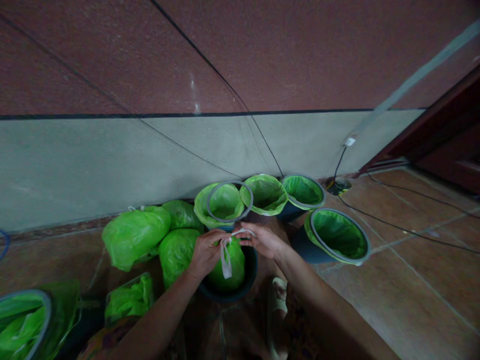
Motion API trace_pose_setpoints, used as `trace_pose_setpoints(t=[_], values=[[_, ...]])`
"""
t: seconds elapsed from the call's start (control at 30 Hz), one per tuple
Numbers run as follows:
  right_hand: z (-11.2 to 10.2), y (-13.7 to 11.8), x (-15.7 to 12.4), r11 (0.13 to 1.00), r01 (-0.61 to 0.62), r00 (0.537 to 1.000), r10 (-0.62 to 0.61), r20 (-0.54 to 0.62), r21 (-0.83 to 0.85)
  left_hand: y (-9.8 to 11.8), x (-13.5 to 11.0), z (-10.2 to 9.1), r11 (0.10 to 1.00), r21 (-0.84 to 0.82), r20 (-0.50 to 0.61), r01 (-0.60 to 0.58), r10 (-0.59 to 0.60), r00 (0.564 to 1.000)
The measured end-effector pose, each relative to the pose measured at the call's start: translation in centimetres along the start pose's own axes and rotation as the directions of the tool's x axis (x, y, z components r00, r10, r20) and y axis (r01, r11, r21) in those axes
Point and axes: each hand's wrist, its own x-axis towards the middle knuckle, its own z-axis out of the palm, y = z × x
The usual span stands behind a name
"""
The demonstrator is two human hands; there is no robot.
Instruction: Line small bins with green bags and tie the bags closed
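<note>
A dark round bin (250, 272) stands on the floor just in front of me with a filled green bag (235, 265) inside it. Both my hands are over its top. My left hand (204, 252) pinches the white drawstring (226, 259) of the bag, whose loose end hangs down over the green plastic. My right hand (264, 241) is closed on the other end of the same drawstring, pulling it out sideways. A grey ring (229, 201) rests tilted on the bin behind it.
Several dark bins lined with green bags (337, 235) stand along the grey-and-maroon wall. Tied green bags (135, 235) lie on the tiled floor at left. Another lined bin (22, 320) is at bottom left. Black cables (393, 222) cross the floor at right. My sandalled foot (277, 300) is below.
</note>
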Motion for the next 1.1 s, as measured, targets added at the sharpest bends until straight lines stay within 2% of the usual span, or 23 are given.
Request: trace_pose_setpoints(t=[0.07,0.13,0.23,0.3,0.4,0.5,0.6,0.67,0.73,0.83,0.93,1.0,1.03,1.1], values=[[-0.7,-1.1,-0.2,0.997,0.049,0.998,-0.046,-0.041,0.063,0.2,0.2,-0.3,0.996,-0.002,-0.016,0.086,-0.086,0.996],[-1.5,-1.7,-0.2,0.995,0.092,0.991,-0.087,-0.107,0.048,0.4,0.4,-0.6,0.977,-0.002,-0.006,0.215,-0.215,0.977],[-2.3,-1.0,0.4,0.980,0.102,0.965,-0.140,-0.224,-0.173,0.4,0.4,-0.6,0.919,0.071,0.021,0.388,-0.390,0.921],[-2.4,0.3,1.1,0.925,0.080,0.954,-0.179,-0.239,-0.371,0.0,0.3,-0.4,0.887,0.124,0.036,0.445,-0.453,0.891],[-1.9,2.4,1.7,0.784,0.071,0.979,-0.172,-0.106,-0.617,-0.6,0.1,0.3,0.847,0.117,0.066,0.518,-0.528,0.847],[-1.1,3.8,1.7,0.561,0.181,0.977,-0.200,0.080,-0.808,-0.9,0.0,1.0,0.824,0.061,0.108,0.563,-0.566,0.817],[-0.3,4.2,1.5,0.341,0.312,0.939,-0.253,0.233,-0.887,-0.7,0.0,1.2,0.840,0.061,0.130,0.539,-0.542,0.830],[-0.1,4.0,1.4,0.258,0.306,0.940,-0.235,0.248,-0.916,-0.6,-0.1,1.0,0.858,0.135,0.126,0.495,-0.510,0.851],[-0.2,3.7,1.4,0.214,0.246,0.954,-0.223,0.198,-0.945,-0.6,-0.2,0.7,0.855,0.266,0.102,0.446,-0.485,0.869],[-0.6,3.3,1.5,0.209,0.144,0.973,-0.209,0.100,-0.967,-0.7,-0.4,0.1,0.796,0.426,0.023,0.430,-0.485,0.874],[-1.0,3.2,1.5,0.238,0.100,0.983,-0.173,0.059,-0.966,-1.1,-0.2,-0.4,0.776,0.443,0.003,0.448,-0.501,0.865],[-1.1,3.3,1.5,0.262,0.104,0.985,-0.160,0.063,-0.960,-1.3,-0.1,-0.5,0.785,0.371,0.026,0.496,-0.542,0.840],[-1.2,3.3,1.4,0.280,0.110,0.986,-0.151,0.069,-0.954,-1.3,0.0,-0.4,0.783,0.296,0.034,0.547,-0.581,0.813],[-1.3,3.1,1.3,0.369,0.126,0.990,-0.112,0.091,-0.921,-1.2,0.0,-0.1,0.740,0.063,0.065,0.670,-0.673,0.737]])
